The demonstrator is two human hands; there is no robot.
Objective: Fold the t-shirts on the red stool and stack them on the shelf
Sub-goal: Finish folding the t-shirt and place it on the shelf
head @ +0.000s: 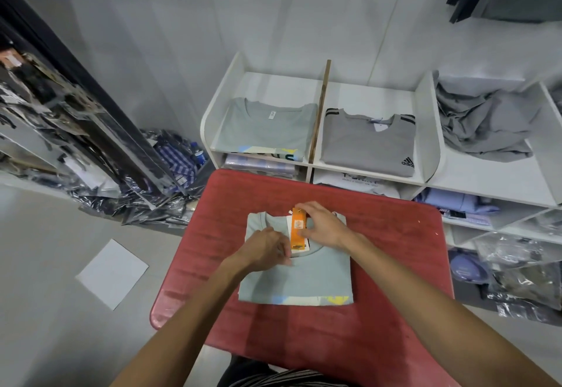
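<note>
Head view: left hand and right hand both pinch the orange tag at the collar of the folded pale t-shirt, flat on the red stool. Beyond, far side, the white shelf holds folded shirts.

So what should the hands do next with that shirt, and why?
Probably tuck the orange tag inside the collar. The shirt already lies folded on the red stool, and both the left hand and right hand are at the tag, which lies loose over the neckline.
</note>
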